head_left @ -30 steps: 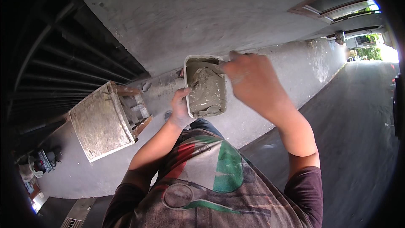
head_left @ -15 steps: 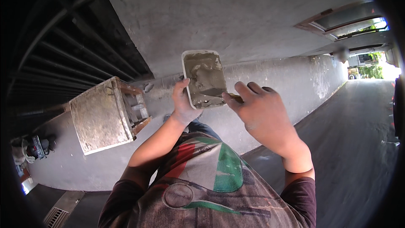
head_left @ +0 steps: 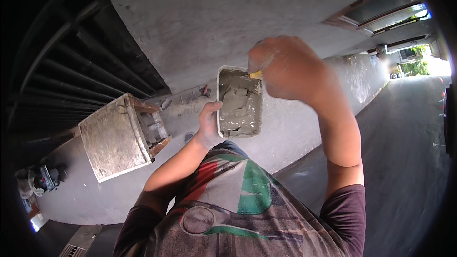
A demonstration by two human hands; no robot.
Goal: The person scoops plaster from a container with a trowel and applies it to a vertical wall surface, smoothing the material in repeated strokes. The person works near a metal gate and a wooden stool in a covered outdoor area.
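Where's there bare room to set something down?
Two patches look bare: the wooden stool top, beside the dark grille, and pale floor between tub and dark pavement. Crowded at the tub: left hand, right hand, yellow-handled tool.

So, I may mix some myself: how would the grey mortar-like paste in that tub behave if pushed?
The grey mortar-like paste would probably smear rather than pour, since its ridges hold their shape. Its shiny highlights suggest a wet, slick surface. It likely clings too, judging by the grey coating inside the tub.

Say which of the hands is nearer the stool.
Left. The left hand is right of the stool, holding the tub; the right hand is farther right, at the tub's far corner.
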